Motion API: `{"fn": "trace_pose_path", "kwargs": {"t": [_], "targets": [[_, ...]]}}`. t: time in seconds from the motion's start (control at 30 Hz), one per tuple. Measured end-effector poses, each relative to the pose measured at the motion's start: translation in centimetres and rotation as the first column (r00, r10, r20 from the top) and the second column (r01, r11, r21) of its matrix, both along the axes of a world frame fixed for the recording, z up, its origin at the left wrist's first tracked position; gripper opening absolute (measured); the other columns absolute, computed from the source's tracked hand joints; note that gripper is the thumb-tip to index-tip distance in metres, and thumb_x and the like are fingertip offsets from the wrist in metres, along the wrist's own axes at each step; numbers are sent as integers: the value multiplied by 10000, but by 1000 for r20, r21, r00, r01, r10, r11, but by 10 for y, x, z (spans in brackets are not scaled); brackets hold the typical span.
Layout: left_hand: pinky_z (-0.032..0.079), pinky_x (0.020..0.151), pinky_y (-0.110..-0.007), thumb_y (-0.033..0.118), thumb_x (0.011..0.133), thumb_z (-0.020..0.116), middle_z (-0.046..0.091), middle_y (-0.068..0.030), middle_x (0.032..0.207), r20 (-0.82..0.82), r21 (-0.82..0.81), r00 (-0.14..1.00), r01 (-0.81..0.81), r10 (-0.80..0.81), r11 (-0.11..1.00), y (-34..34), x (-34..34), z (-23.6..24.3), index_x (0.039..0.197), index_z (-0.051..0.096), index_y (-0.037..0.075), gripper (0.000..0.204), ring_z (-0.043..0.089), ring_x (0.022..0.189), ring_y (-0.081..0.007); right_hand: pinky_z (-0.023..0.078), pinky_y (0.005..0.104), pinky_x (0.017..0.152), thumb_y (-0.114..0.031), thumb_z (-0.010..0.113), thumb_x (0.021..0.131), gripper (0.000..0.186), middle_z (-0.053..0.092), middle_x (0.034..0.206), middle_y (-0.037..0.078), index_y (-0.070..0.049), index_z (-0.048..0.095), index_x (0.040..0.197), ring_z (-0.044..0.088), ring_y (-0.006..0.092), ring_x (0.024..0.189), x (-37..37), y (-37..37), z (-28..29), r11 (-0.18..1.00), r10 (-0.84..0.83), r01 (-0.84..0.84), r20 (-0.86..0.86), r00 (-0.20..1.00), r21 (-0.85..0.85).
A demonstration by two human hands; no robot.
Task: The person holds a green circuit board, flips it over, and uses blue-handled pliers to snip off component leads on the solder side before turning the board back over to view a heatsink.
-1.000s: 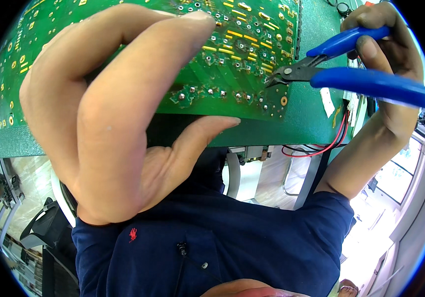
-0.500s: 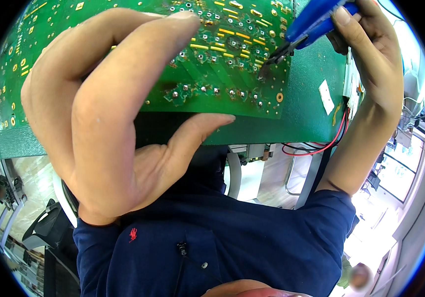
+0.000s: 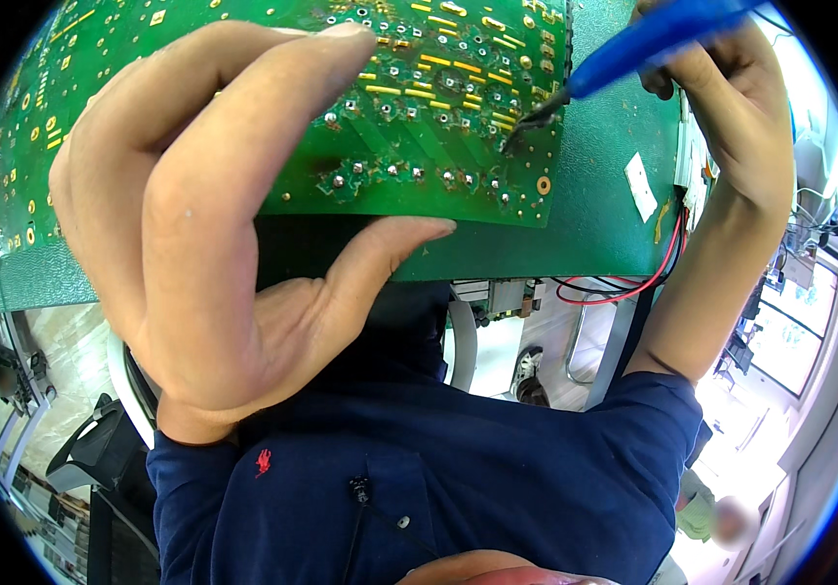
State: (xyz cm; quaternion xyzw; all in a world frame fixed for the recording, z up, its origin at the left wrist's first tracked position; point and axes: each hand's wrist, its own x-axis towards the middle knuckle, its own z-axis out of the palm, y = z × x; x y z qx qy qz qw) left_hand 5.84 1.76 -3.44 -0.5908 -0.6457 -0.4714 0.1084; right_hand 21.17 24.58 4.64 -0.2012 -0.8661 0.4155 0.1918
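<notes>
A large green circuit board (image 3: 409, 200) lies with its solder joints and gold strips facing up. My left hand (image 3: 214, 205) arches over its near left part, fingers bent. The thumb stands well apart, its tip by the board's near edge. I cannot tell whether the fingertips press on the board. At the upper right, my right hand (image 3: 706, 73) is closed around blue-handled cutters (image 3: 648, 49), slightly blurred. Their dark jaws point down left, with the tip at the board's right part, near a row of solder joints. Whether the tip touches is unclear.
The board rests on a green work mat (image 3: 599, 195). A white paper tag (image 3: 640, 188) lies right of it. Red and black wires (image 3: 623, 291) loop at the table's front right edge. A black bag (image 3: 97, 453) stands below left; a shoe (image 3: 530, 375) shows on the floor.
The cutters have swung lower and flatter, and their tip has shifted slightly left and down along the board. My left hand keeps its pose. A shoe has come into view below.
</notes>
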Motion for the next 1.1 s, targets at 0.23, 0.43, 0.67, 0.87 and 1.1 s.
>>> {"fn": "trace_pose_path", "kwargs": {"t": [0.23, 0.43, 0.67, 0.87, 1.1], "targets": [[507, 904, -314, 254, 622, 932, 526, -148, 1241, 6, 14, 1000, -13, 13, 1000, 1, 1, 0, 1265, 559, -40, 799, 562, 1114, -248, 444, 200, 634, -180, 757, 820, 281, 574, 788, 1, 4, 588, 949, 571, 58, 699, -2, 0, 4, 995, 3, -7, 39, 999, 98], [508, 900, -316, 254, 616, 934, 525, -147, 1235, 21, 20, 1000, -22, 22, 1000, 3, 3, 1, 1259, 568, -38, 795, 563, 1105, -251, 406, 187, 598, -223, 755, 825, 309, 552, 766, -20, -2, 580, 950, 532, 48, 662, 0, 10, 3, 991, -29, 17, 88, 996, 132], [500, 901, -325, 263, 605, 938, 532, -145, 1220, -29, -53, 998, -63, 61, 997, 0, 5, 8, 1250, 578, -32, 795, 562, 1094, -257, 402, 170, 571, -312, 792, 803, 399, 561, 763, -6, -18, 560, 940, 534, 47, 650, 1, 9, 8, 1000, 27, -27, 66, 997, 1], [497, 898, -328, 271, 601, 938, 542, -145, 1215, -122, -58, 993, -7, 0, 998, -1, -8, 7, 1243, 585, -29, 792, 562, 1093, -257, 404, 201, 565, -298, 783, 796, 368, 558, 728, 11, -24, 558, 892, 533, 76, 643, 20, 37, 11, 998, 23, -23, 4, 1000, -53], [475, 936, -336, 279, 603, 938, 545, -136, 1219, -156, -88, 987, -48, 34, 995, -2, -5, 10, 1247, 592, -11, 786, 556, 1112, -253, 364, 231, 559, -119, 683, 823, 175, 503, 669, -33, -36, 547, 748, 460, 50, 626, 4, 40, 36, 983, 74, 31, 546, 835, -181]]}}
